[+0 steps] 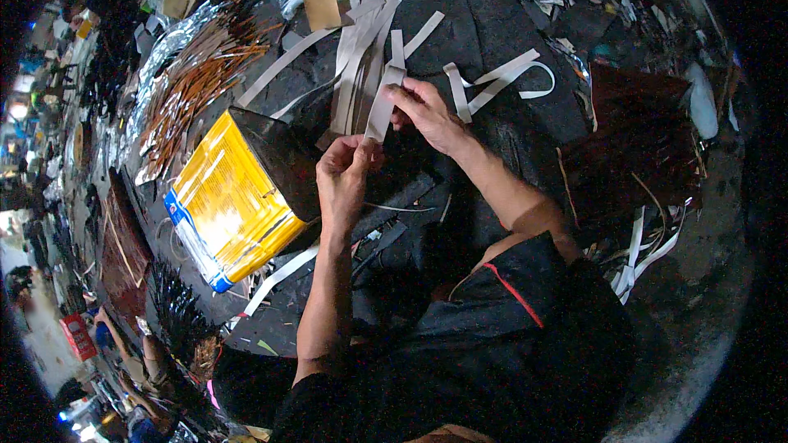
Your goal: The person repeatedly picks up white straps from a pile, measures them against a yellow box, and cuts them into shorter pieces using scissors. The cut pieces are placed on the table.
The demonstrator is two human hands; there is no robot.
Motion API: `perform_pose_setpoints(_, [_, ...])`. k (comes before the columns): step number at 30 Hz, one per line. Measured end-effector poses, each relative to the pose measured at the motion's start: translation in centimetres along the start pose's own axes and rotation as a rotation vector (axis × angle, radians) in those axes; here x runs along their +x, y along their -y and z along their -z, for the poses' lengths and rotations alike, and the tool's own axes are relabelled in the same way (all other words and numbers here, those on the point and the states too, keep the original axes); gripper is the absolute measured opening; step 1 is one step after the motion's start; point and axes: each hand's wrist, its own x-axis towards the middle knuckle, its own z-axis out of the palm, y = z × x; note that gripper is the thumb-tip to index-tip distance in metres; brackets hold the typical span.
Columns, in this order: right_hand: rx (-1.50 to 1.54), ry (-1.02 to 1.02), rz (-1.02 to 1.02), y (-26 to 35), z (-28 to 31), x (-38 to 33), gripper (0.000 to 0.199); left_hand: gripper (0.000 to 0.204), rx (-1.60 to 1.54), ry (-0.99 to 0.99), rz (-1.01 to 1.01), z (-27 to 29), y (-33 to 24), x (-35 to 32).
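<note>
Between my two hands is a pale flat strip (379, 115), looking like webbing or cut sheet. My left hand (342, 174) pinches its near end between thumb and fingers. Farther up, my right hand (427, 117) grips the same strip near what looks like a fold, thumb on top. Just beyond lies a bundle of similar pale strips (361, 41), some fanned out on the dark surface. To the right of my right hand rests a loose, looped strip (498, 82). Part of the held strip is hidden by my fingers.
A yellow and blue metal can (234, 205) lies on its side by my left forearm. Thin brown strips (193, 74) pile up at the far left, near a tan piece (322, 8). Dark brown sheets (632, 148) lie at right, with more pale strips (634, 258) below.
</note>
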Motion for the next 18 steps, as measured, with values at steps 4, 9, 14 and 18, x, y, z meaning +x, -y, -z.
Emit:
perform_pose_setpoints(4, [-0.155,0.008,-0.239,0.5,1.3,0.0,0.040,0.012,-0.061,-0.003,0.000,-0.2,0.3,0.4])
perform_pose_setpoints(9, [0.433,0.033,-0.223,0.8,2.2,0.5,0.044,0.004,0.084,0.445,-0.088,0.0,1.5,-0.4])
perform_pose_setpoints(14, [0.200,-0.024,-0.043,1.8,6.1,2.0,0.039,0.026,0.211,0.923,0.050,0.4,5.4,-1.6])
perform_pose_setpoints(18, [-0.337,0.440,-0.033,4.8,5.5,-1.2,0.033,0.052,-0.186,0.276,0.006,-1.2,1.4,0.2])
